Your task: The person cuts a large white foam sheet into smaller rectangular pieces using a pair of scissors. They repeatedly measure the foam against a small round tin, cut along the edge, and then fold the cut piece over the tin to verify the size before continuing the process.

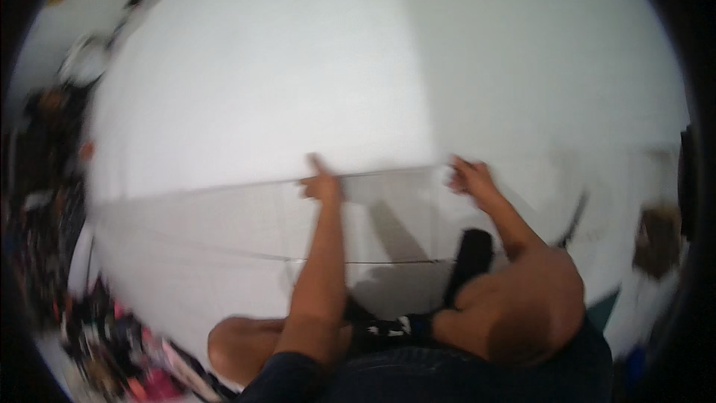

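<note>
A broad white sheet-like surface (276,82) spreads in front of me; its material is unclear. Its near edge runs across the view in a thin dark line. My left hand (323,183) rests at that edge, with the index finger stretched forward and the thumb apart. Farther right, my right hand (471,177) is by the near corner of the bright part, its fingers curled together. Blur hides whatever may be between those fingers. Both my bent legs are below, with a dark sock (471,257) on one foot.
Pale floor tiles (395,227) with dark joints lie under me. Mixed coloured items (112,343) are heaped along the left, blurred. On the right are a brown box-like object (658,239) and a thin dark object (576,216). A greyer white area (544,67) borders the bright one.
</note>
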The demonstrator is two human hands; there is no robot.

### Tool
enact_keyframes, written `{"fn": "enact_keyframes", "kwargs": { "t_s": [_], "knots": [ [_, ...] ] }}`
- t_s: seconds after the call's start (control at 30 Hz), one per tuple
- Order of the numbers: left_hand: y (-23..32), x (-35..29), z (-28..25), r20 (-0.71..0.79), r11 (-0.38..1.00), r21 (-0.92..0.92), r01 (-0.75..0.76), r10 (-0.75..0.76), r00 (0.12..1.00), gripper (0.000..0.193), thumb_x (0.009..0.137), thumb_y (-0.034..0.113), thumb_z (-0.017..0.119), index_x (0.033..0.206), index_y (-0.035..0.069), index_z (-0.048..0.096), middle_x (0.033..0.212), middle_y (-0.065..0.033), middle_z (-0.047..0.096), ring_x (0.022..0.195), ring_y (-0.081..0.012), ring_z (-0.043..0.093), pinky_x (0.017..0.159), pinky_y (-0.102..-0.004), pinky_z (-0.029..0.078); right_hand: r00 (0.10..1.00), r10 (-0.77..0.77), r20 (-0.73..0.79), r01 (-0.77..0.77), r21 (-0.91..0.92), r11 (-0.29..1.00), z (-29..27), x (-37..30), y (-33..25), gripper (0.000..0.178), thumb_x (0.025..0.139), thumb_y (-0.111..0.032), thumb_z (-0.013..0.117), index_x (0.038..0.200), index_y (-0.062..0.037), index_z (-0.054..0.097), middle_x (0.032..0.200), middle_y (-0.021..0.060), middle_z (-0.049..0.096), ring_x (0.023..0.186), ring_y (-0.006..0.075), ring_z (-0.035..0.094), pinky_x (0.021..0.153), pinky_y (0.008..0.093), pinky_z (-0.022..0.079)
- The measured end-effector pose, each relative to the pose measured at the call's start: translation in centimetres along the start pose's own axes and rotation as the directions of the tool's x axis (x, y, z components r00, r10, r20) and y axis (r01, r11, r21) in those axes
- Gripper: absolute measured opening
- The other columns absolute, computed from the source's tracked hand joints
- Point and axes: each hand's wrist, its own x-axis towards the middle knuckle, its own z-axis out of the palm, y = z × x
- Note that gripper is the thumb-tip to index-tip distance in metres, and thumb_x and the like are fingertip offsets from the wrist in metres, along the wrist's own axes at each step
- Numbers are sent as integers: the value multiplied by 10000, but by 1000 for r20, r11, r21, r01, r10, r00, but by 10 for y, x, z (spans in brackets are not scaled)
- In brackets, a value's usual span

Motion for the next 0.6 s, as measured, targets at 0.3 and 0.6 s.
{"fn": "enact_keyframes", "kwargs": {
  "t_s": [0.3,0.6],
  "knots": [
    [7,-38,-22,-127,805,-588,78,-187,974,1103,865,702,486,1430,-183,149,1351,-357,331,1257,-462,388,1046,-496,372,399,-734,550,672,-720,-174,73,-49,-74,436,810,-300,757,1160,-79,619,1213,174,569,1189,325,523,980,484,425],
    [55,-49,-66,-562,729,-362,-581,326,760,780,954,501,508,1528,70,204,1513,-302,202,1408,-443,201,1136,-555,191,484,-684,546,619,-766,-173,44,6,-14,571,785,-271,748,1318,-158,576,1459,165,417,1359,399,348,1114,559,262]
  ]
}}
